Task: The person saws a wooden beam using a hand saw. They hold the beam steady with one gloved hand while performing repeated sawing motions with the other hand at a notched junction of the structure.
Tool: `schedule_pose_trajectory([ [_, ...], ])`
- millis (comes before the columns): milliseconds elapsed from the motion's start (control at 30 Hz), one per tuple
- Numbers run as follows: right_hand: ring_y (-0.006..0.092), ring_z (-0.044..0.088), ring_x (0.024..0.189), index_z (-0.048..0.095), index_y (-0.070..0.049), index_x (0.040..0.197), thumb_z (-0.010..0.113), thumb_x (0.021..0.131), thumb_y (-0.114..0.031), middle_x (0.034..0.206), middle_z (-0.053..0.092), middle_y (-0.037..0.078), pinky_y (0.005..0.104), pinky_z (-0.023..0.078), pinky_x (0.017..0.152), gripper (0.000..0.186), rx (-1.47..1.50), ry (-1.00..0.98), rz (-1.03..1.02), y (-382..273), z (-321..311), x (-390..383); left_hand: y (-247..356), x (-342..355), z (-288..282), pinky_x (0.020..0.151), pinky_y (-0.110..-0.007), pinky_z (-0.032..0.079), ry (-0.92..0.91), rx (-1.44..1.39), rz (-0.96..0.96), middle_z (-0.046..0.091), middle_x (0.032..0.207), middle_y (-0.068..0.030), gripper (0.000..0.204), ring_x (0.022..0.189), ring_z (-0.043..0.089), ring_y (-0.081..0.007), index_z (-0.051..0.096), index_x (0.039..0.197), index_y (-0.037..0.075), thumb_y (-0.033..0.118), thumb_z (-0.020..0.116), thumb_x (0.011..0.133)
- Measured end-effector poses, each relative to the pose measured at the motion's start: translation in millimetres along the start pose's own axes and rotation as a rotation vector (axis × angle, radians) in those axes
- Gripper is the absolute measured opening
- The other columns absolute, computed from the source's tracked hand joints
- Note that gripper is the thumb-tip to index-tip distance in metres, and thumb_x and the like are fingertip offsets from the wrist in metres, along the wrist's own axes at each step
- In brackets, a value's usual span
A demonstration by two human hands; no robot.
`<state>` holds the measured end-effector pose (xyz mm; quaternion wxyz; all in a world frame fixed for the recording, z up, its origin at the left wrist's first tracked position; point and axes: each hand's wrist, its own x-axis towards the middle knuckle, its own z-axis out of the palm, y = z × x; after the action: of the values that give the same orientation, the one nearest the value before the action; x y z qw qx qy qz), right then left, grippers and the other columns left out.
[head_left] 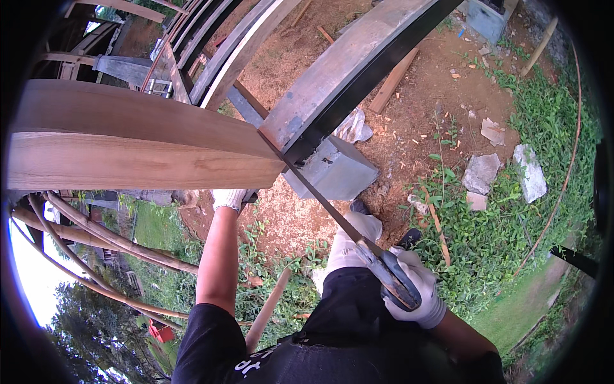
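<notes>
L hand point(228, 199) mostly hidden behind brown beam point(147, 153); tip of saw point(342, 221) unclear nr beam's R end; beam's L end cut off.

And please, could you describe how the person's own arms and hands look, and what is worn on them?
The left hand, mostly hidden, and the right hand both wear whitish gloves with close-fitting cuffs. The forearms are bare. The sleeves are short and black, part of a black shirt with white print on it.
</notes>
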<state>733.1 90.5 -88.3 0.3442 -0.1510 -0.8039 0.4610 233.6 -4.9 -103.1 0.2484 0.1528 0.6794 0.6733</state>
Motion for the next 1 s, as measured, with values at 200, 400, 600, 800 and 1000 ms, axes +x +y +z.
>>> schedule_pose_trajectory([
  [200,0.0411,0.075,0.087,0.060,0.002,0.140,0.080,0.086,-0.017,0.111,0.075,0.025,0.0465,0.060,0.076,0.061,0.181,0.069,0.149,39.3,74.6,119.7,4.5,9.4,20.0,0.123,-0.052,0.040,-0.041,0.021,-0.007,0.041,0.166,-0.0113,0.065,0.149,0.045,-0.0322,0.031,0.164,0.016,0.055,0.029,0.112],
  [400,0.0375,0.076,0.107,0.061,0.003,0.136,0.074,0.080,-0.004,0.125,0.072,0.027,0.0428,0.063,0.090,0.058,0.007,0.089,-0.051,4.3,-5.4,-19.5,3.1,7.9,-1.5,0.123,-0.052,0.040,0.008,-0.003,0.013,0.041,0.166,-0.0114,0.064,0.149,0.045,-0.0322,0.032,0.163,0.015,0.054,0.029,0.112],
  [600,0.0415,0.072,0.076,0.059,0.004,0.141,0.082,0.081,-0.014,0.102,0.074,0.023,0.0473,0.058,0.070,0.067,0.110,0.181,0.031,52.9,78.4,103.2,8.2,13.2,30.6,0.123,-0.052,0.040,-0.064,0.011,0.007,0.042,0.165,-0.0115,0.064,0.148,0.046,-0.0323,0.032,0.163,0.015,0.054,0.030,0.112],
  [800,0.0335,0.078,0.095,0.062,0.006,0.137,0.075,0.079,-0.008,0.128,0.073,0.022,0.0398,0.062,0.081,0.062,0.030,0.082,0.018,14.8,8.8,-20.6,5.0,5.0,1.7,0.123,-0.052,0.040,-0.003,0.007,0.014,0.042,0.165,-0.0116,0.064,0.148,0.046,-0.0324,0.032,0.163,0.015,0.054,0.030,0.112],
  [1000,0.0426,0.075,0.090,0.055,0.004,0.144,0.082,0.082,-0.011,0.112,0.074,0.027,0.0463,0.061,0.075,0.069,0.099,0.082,0.078,53.1,65.4,92.8,12.7,14.7,34.4,0.123,-0.051,0.040,-0.076,-0.033,0.016,0.042,0.165,-0.0117,0.063,0.147,0.047,-0.0325,0.033,0.163,0.015,0.053,0.030,0.112],
])
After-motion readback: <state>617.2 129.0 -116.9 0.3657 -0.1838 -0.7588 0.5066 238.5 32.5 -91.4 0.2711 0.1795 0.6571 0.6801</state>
